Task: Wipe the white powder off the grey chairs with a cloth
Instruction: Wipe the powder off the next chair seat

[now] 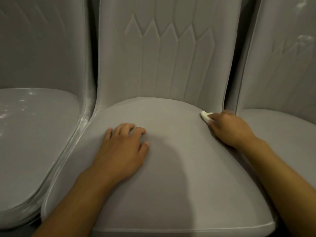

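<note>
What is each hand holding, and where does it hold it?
The right hand grips a small white cloth; only its far end pokes out past the fingers. The left hand holds nothing and rests on the middle chair's seat.

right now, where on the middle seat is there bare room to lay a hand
Bare seat lies between the left hand and the right hand, and toward the front edge. The back right corner is crowded by the cloth.
</note>
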Demonstrator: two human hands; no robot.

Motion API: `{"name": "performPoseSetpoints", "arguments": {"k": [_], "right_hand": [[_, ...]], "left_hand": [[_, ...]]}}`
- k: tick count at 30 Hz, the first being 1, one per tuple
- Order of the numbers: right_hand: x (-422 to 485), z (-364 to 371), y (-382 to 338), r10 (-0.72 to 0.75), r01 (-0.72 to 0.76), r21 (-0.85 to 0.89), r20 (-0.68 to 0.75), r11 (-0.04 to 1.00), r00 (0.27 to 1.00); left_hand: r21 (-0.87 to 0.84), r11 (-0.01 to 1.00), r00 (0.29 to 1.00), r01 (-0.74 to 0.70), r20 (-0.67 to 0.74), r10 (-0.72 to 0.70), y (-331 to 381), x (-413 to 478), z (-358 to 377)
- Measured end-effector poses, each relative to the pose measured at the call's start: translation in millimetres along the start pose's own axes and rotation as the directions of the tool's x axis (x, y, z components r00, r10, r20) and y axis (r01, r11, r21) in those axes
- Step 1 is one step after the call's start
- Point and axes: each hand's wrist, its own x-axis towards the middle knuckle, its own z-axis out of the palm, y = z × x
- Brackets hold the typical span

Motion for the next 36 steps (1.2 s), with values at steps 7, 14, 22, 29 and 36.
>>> {"name": "performPoseSetpoints", "arguments": {"k": [7,14,22,29,36], "right_hand": [[-51.8,-3.9,-42.5,-0.425,0.414,0.151,0.049,0.898,0.904],[-25.5,-6.5,-36.5,-0.429,0.411,0.27,0.011,0.871,0.903],[-38.2,9.8,-101.7,-0.533,0.515,0.226,0.024,0.827,0.846],[10.2,12.4,-101.7,-0.387,0.379,0.257,-0.022,0.889,0.922],[-15.9,19.9,-159.6,-0.572,0.568,0.236,-0.059,0.788,0.818]], "left_hand": [[-0.011,1.0,1.0,0.014,0.006,-0.014,3.3,-0.4,-3.2],[-0.038,0.999,1.0,0.0,-0.017,-0.001,-0.6,0.9,-0.5],[-0.134,0.991,0.999,-0.024,-0.028,0.02,-10.8,2.6,-9.3],[-0.009,0.995,0.993,0.096,-0.072,-0.096,-56.3,-7.6,-23.2],[-0.046,0.986,0.987,0.158,0.005,-0.158,-59.9,-19.7,-22.0]]}}
